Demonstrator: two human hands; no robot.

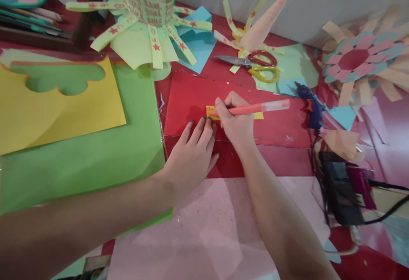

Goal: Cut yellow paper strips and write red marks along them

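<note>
My right hand [238, 120] grips a red pen [252, 108] with a clear cap at its back end. The pen's tip rests near the left end of a small yellow paper strip [258, 115], where faint reddish marks show. Under the strip is a red board [188, 95] lying flat. My left hand [193, 150] is laid flat with fingers stretched out, the fingertips at the strip's lower left edge. Part of the strip is hidden behind my right hand.
Scissors [249, 62] lie beyond the board, near paper crafts with a cone [268, 16] and a green band [145, 10]. At right are a blue glue gun [313, 105], a corded black box [340, 190] and a paper flower [354, 58]. Yellow paper [64, 118] lies on green sheets [96, 165] at left.
</note>
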